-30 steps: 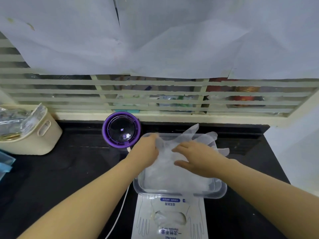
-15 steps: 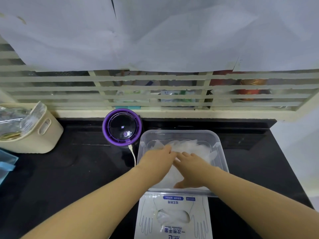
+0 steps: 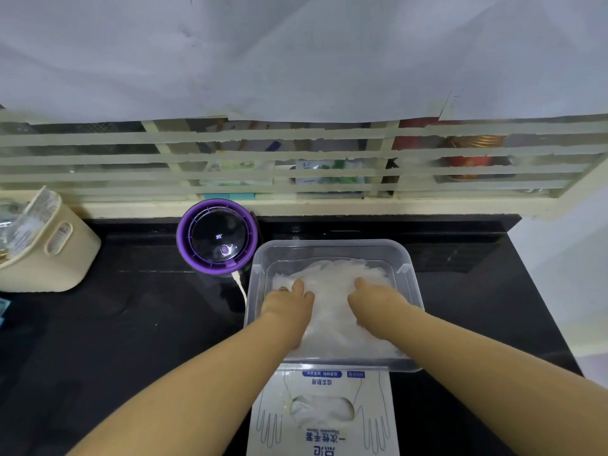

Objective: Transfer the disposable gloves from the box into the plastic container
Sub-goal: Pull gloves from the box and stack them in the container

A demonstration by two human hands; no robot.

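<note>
Our left hand [image 3: 289,306] and right hand [image 3: 378,304] press the gloves [image 3: 332,279] in the container [image 3: 329,244] (each grip spread). The box [image 3: 324,436] lies nearer.

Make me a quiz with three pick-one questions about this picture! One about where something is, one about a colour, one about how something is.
1. Where is the glove box? A) nearer than the plastic container B) on a chair C) on the floor
2. What colour rims the round device? A) green B) purple C) red
3. How is the plastic container? A) lidded B) upside down C) open, gloves inside

1 A: it lies between container and person. 2 B: its ring is purple. 3 C: the left hand and right hand rest on the gloves in it.
</note>
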